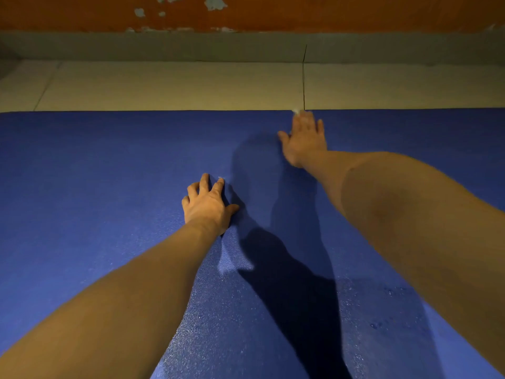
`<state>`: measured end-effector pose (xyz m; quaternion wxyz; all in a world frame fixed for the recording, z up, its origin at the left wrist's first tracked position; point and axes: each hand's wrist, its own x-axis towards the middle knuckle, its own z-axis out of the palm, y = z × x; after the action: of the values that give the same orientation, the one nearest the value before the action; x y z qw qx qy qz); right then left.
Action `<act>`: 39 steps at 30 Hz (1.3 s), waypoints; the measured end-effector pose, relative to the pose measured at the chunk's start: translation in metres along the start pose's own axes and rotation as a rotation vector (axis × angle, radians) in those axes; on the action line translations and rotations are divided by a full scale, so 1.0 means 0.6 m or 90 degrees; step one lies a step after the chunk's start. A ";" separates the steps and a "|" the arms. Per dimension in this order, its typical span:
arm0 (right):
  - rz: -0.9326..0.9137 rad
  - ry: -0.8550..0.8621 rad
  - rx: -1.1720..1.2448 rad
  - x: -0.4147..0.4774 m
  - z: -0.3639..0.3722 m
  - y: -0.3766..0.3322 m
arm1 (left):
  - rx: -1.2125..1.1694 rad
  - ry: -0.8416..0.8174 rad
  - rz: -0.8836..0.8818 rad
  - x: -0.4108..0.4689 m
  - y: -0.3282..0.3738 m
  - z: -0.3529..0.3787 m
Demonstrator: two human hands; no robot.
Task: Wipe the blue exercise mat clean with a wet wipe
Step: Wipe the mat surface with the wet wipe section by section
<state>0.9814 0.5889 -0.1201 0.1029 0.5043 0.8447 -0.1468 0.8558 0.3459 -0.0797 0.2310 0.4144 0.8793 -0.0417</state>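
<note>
The blue exercise mat (109,165) fills most of the head view, lying flat on the floor. My right hand (304,138) is stretched out to the mat's far edge, fingers straight, pressing a white wet wipe (296,112) flat against the mat; only a small bit of the wipe shows past my fingertips. My left hand (207,205) rests on the mat nearer to me, fingers spread and slightly bent, propped on its fingertips and holding nothing. Damp, shiny patches show on the mat near the bottom right.
Pale floor tiles (169,86) lie beyond the mat's far edge, with a dark crack (304,77) running through them. A grey skirting (191,46) and an orange wall with peeling paint (300,12) close off the back.
</note>
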 end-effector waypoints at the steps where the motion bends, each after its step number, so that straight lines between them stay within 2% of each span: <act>1: 0.052 -0.003 -0.006 0.004 -0.006 0.017 | -0.003 -0.001 -0.001 0.000 0.000 0.000; 4: 0.140 -0.020 0.018 0.009 -0.020 0.030 | -0.009 -0.002 -0.003 -0.001 0.002 0.000; 6: 0.148 -0.023 0.041 0.008 -0.023 0.012 | -0.008 0.002 -0.003 -0.001 0.004 0.001; 8: 0.095 -0.026 0.023 0.006 -0.019 -0.017 | -0.007 0.003 -0.004 -0.002 0.004 0.001; 12: -0.107 -0.045 -0.003 -0.001 -0.002 -0.081 | -0.005 -0.004 -0.011 0.001 0.004 0.003; 15: -0.182 -0.050 -0.032 0.001 0.001 -0.074 | -0.007 -0.004 -0.012 0.002 0.004 0.004; 17: -0.158 -0.033 -0.036 0.007 -0.006 -0.037 | -0.005 -0.001 -0.009 0.001 0.003 0.005; 21: 0.013 -0.024 -0.033 0.024 -0.027 0.060 | -0.004 0.005 -0.006 -0.001 0.000 0.005; 25: 0.084 -0.039 -0.031 0.018 -0.034 0.069 | -0.006 0.008 -0.005 -0.001 0.001 0.006; 27: 0.070 -0.021 -0.017 0.003 -0.022 0.037 | -0.005 0.010 -0.006 -0.001 0.001 0.006; 30: -0.046 0.019 0.028 -0.042 0.011 -0.024 | -0.005 0.006 -0.010 0.000 0.002 0.007; 34: -0.164 -0.028 0.006 -0.093 0.043 -0.069 | 0.003 0.002 0.000 -0.002 0.002 0.005; 36: -0.175 -0.025 -0.005 -0.097 0.042 -0.047 | 0.011 -0.002 0.007 -0.007 0.001 0.006; 39: -0.091 0.020 -0.036 -0.088 0.033 0.023 | 0.021 0.006 0.014 -0.019 -0.003 0.010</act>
<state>1.0189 0.5444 -0.1236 0.0934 0.4421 0.8837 -0.1218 0.8631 0.3351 -0.0805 0.2205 0.4279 0.8750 -0.0515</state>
